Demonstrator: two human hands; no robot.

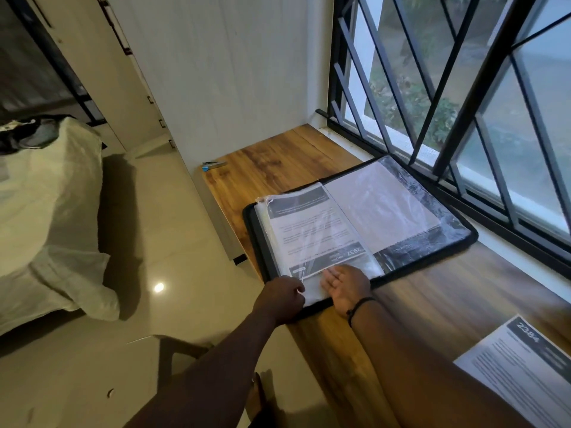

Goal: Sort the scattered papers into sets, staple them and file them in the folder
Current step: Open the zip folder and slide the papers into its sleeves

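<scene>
A black display folder [463, 234] lies open on the wooden desk [278, 168] by the window. A printed paper set marked 2937 [312, 230] sits inside a clear plastic sleeve on the folder's left page. My left hand [282, 296] pinches the near edge of that sleeve. My right hand [347, 287] lies palm up with straight fingers against the sleeve's near edge, a black band on its wrist. Another paper set marked 2384 [522, 369] lies on the desk at the lower right. A small blue and silver stapler [213, 164] rests at the desk's far left corner.
A barred window [463, 103] runs along the desk's right side. A white wall panel [231, 72] stands behind the desk. A bed with a pale cover [49, 217] is on the left, across a tiled floor [148, 273]. A chair arm [179, 347] shows below the desk edge.
</scene>
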